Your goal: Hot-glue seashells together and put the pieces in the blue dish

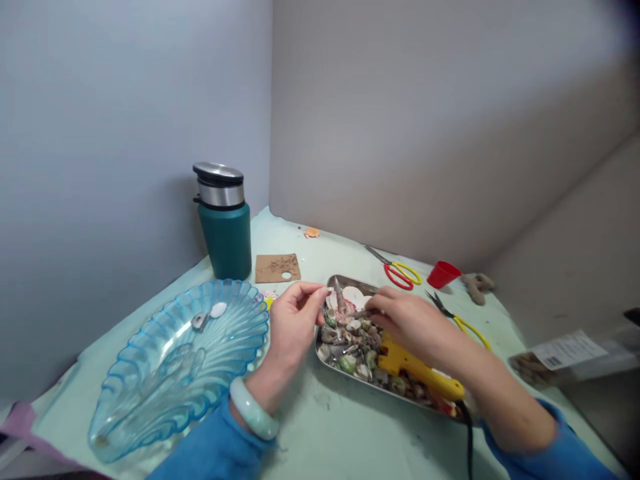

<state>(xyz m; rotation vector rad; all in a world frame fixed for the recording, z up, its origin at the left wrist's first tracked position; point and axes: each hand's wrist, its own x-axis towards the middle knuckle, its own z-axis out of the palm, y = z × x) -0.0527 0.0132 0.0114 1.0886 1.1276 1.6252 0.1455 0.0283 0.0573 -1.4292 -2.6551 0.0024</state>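
A metal tray full of small seashells lies in front of me. Over its left edge, my left hand is closed in a pinch; whatever sits at its fingertips is too small to make out. My right hand reaches above the tray, its fingers closed on a slender grey-brown piece, blurred. Between the hands, a pointed spiral shell stands upright among pinkish bits and white round discs. Under my right hand, a yellow glue gun rests across the shells, its black cord running off the tray.
At left lies a blue shell-shaped dish with two small pieces inside. Behind it stand a teal bottle and a cardboard piece. Scissors, a red cup, yellow-handled pliers and a plastic bag lie right.
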